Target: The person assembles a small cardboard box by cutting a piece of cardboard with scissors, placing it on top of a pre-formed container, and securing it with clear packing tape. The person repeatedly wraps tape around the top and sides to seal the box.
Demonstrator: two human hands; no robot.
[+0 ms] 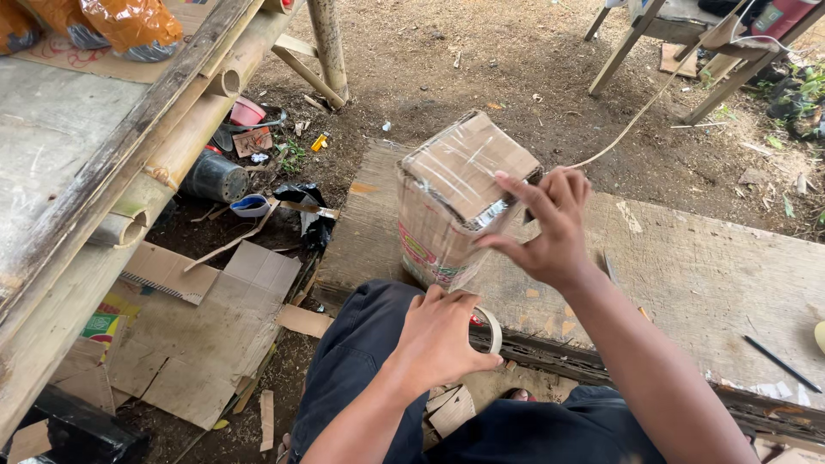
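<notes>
Two hands work: left hand (440, 337) grips a tape roll (490, 329) just below the brown taped cardboard box (455, 202); right hand (546, 228), fingers spread, touches its near edge.

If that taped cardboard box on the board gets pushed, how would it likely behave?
The cardboard box stands tilted on one edge, so it would probably tip. Its glossy tape wrap looks slippery. It seems light, since the right hand steadies it with fingertips.

A taped-up cardboard box (455, 202) stands tilted on the wooden bench (705, 275); a tape roll (490, 329) sits just below it.
</notes>
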